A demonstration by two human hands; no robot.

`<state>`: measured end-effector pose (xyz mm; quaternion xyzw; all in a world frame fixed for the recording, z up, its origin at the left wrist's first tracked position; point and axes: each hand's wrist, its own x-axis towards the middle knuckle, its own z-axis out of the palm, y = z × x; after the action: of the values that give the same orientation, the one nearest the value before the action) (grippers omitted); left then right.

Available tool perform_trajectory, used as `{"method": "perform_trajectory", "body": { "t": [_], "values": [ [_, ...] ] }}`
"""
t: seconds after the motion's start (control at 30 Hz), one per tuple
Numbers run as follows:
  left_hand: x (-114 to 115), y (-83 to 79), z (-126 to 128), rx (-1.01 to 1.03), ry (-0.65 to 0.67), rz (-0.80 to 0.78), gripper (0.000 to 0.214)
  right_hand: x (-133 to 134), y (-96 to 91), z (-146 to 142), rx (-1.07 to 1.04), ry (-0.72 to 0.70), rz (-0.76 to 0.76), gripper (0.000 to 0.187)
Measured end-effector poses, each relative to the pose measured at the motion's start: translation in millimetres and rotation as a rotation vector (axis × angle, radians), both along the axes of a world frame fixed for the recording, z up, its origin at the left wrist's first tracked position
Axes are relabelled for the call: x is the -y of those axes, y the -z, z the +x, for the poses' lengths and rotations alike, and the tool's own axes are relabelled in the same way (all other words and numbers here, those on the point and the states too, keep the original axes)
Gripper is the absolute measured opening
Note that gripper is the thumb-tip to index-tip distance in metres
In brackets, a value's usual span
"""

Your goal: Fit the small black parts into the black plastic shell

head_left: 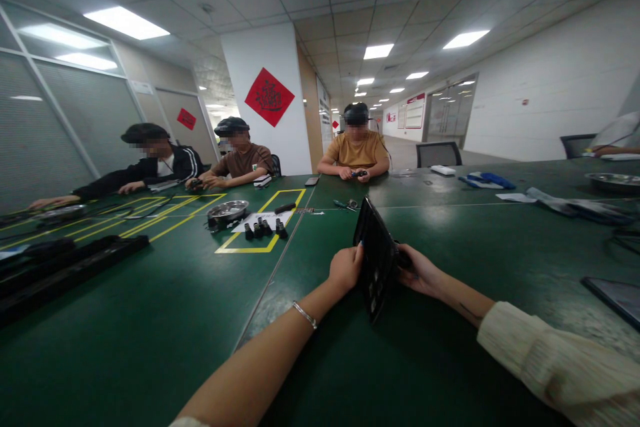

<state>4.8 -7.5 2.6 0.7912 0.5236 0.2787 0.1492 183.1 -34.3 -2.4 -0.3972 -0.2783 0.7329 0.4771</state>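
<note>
black panel: held tilted, almost edge-on to the view, the flat black panel (pixel 376 260) is right of the metal bowl (pixel 231 215) and nearer the camera; whether its lower corner touches the green table (pixel 175 320) is hard to tell
left hand: the left hand (pixel 346 268) pinches the panel's left edge, thumb up and other fingers folded in, a grip that likely keeps the tilt steady
right hand: across from it, farther right of the bowl, the right hand (pixel 421 271) curls its fingers round the panel's other side, apparently to brace it from behind; the fingertips are hidden, so their pressure cannot be told
cylinders: short black cylinders (pixel 257 230) stand just right of the bowl on a white sheet (pixel 273 219), inside yellow tape (pixel 245 250) that probably marks their spot
pliers: a pliers-like tool (pixel 345 205) lies well right of the bowl, out of the hands' way
co-worker: beyond the bowl and to its right, a person in a mustard shirt (pixel 356 150) holds something small and dark
</note>
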Motion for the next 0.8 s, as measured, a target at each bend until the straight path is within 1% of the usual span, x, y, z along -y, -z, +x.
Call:
{"method": "perform_trajectory", "body": {
  "t": [0.1,0.27,0.47,0.63,0.8],
  "values": [
    [-2.3,0.6,-0.9,-0.017,-0.022,-0.018,0.066,-0.9,1.3,-0.3,0.007,0.009,-0.001,0.024],
    [-5.0,1.9,-5.5,-0.015,0.047,0.004,0.062,-0.4,0.8,-1.1,0.018,0.026,-0.013,0.026],
    [-3.5,0.0,-7.8,-0.067,0.103,0.037,0.039,0.3,-0.7,-2.6,0.008,0.001,0.027,0.032],
    [-2.3,0.7,-6.2,-0.036,0.113,0.065,0.042,1.7,-3.5,-3.9,0.006,0.015,0.014,0.031],
    [2.8,0.3,-2.9,-0.08,0.057,0.122,0.043,1.7,-2.6,-2.3,0.014,0.033,0.001,0.025]
  ]
}}
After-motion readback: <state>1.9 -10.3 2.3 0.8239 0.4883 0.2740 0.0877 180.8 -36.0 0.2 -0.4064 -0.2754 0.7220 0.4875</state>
